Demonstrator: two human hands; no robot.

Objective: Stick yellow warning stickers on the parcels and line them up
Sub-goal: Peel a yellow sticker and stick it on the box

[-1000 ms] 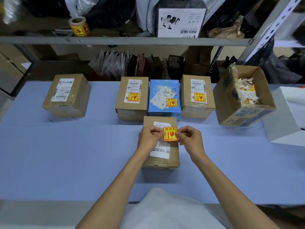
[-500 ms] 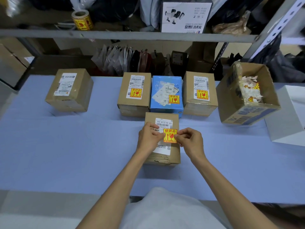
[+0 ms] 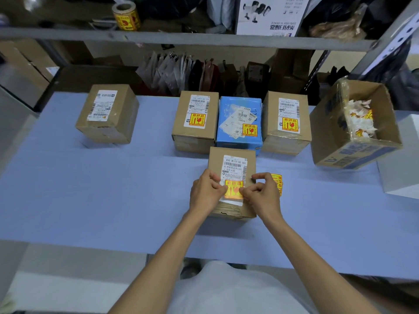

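1. Centrally, towards the near edge of the blue table [image 3: 90,189], the near parcel [image 3: 233,213] lies flat. A yellow sticker [image 3: 234,189] sits on the lower part of its white label.
2. The left hand [image 3: 206,193] has curled fingers and pinches the sticker's left edge; the right hand [image 3: 264,194] pinches its right edge.
3. Spare yellow stickers [image 3: 277,181] show just behind the right hand.
4. Farther back, three stickered parcels touch in a row: a left brown parcel [image 3: 195,132], a blue parcel [image 3: 235,109] and a right brown parcel [image 3: 286,137]. A lone parcel [image 3: 107,118] stands well apart at far left.

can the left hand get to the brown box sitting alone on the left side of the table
Probably yes. Only bare table lies between the left hand and the lone brown box, so nothing blocks it. But that hand is busy holding the yellow sticker on the near parcel.
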